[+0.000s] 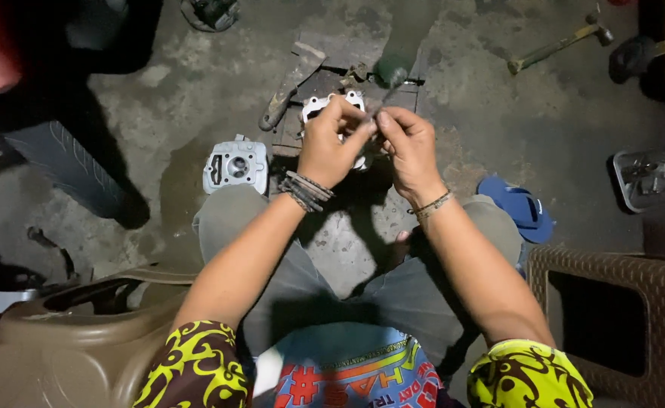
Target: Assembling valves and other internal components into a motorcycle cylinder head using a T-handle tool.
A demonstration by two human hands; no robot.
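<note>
My left hand (331, 143) and my right hand (409, 147) meet in front of me, fingertips pinched together around a small part that is too small to make out. A thin tool with a dark green handle (390, 72) rises from between the fingers. Directly under the hands lies a pale metal engine part (319, 106) on a wooden board (328, 83). Another grey metal engine cover (236, 164) rests on the concrete floor beside my left knee. Bracelets circle both wrists.
A hammer (559, 45) lies at the far right, a blue sandal (519, 208) by my right knee, a metal tray (655, 176) at the right edge. A brown woven stool (627, 317) stands on the right; brown plastic bodywork (68, 340) and a tyre (68, 166) on the left.
</note>
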